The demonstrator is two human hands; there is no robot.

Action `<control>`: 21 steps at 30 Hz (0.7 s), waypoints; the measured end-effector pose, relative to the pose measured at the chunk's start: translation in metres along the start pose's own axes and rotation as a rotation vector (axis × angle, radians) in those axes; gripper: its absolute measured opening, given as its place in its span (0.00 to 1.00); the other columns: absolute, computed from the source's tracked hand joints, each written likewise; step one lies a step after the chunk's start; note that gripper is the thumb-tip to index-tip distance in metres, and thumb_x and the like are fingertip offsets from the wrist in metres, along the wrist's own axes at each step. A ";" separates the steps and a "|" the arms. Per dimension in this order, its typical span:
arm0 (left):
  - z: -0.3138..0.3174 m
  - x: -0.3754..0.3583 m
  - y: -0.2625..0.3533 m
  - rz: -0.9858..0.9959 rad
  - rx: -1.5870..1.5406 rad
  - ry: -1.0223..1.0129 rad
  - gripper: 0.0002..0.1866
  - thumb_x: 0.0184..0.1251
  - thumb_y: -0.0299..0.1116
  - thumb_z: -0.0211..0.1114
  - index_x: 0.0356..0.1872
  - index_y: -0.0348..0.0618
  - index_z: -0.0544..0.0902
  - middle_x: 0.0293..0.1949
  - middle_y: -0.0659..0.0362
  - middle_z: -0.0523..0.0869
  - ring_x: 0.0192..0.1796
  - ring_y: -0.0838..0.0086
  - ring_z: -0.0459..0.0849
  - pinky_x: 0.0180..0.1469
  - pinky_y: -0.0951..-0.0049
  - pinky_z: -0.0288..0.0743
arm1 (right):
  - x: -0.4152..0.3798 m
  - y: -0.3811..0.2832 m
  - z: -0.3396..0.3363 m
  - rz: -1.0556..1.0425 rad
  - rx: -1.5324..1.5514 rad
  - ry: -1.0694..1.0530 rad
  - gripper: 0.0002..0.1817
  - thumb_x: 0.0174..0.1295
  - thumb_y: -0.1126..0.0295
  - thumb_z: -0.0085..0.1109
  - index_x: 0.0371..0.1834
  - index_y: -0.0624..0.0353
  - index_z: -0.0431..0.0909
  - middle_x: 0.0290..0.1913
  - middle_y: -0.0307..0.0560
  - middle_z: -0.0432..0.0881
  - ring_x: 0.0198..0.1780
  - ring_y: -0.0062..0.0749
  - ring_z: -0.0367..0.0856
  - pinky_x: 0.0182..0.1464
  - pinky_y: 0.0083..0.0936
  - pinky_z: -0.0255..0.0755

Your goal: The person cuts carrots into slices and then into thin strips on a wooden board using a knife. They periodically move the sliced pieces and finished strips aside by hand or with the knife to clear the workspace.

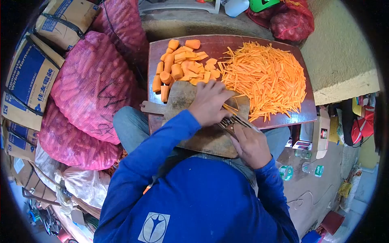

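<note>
My left hand (211,103) is palm down over the round wooden cutting board (180,97), its fingers curled over thin carrot strips (230,107) that show beside it. What lies under the palm is hidden. My right hand (252,146) grips a knife (248,122) with a narrow metal blade; part of it is hidden by my fingers and the left hand. Beyond the board on the left, a pile of peeled carrot chunks and slices (176,71) rests on the dark red tabletop (156,117). A large heap of carrot matchsticks (265,77) covers its right side.
Pink mesh sacks (95,85) stand close on the left, next to strapped cardboard boxes (30,77). A red mesh bag (292,24) sits on the concrete ledge (338,52) at far right. Plastic bottles (285,172) lie on the floor to the right.
</note>
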State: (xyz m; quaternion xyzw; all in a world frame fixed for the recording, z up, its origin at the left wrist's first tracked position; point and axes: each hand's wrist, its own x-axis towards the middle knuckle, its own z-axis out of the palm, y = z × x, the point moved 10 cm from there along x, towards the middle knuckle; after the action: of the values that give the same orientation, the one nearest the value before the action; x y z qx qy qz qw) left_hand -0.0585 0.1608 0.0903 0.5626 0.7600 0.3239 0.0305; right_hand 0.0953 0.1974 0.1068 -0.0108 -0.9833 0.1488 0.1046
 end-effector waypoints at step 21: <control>-0.054 0.050 -0.158 -0.182 0.368 0.130 0.16 0.65 0.41 0.80 0.52 0.50 0.94 0.59 0.56 0.90 0.68 0.56 0.82 0.65 0.45 0.66 | -0.006 0.009 0.013 0.290 0.529 -0.045 0.16 0.75 0.66 0.65 0.60 0.61 0.80 0.39 0.65 0.88 0.41 0.66 0.89 0.41 0.54 0.82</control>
State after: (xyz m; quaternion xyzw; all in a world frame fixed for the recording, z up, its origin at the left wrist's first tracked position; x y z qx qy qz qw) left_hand -0.2312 0.1546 0.0654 0.4659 0.8543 0.2109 -0.0927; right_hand 0.0986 0.2024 0.0910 -0.1201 -0.9007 0.4132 0.0599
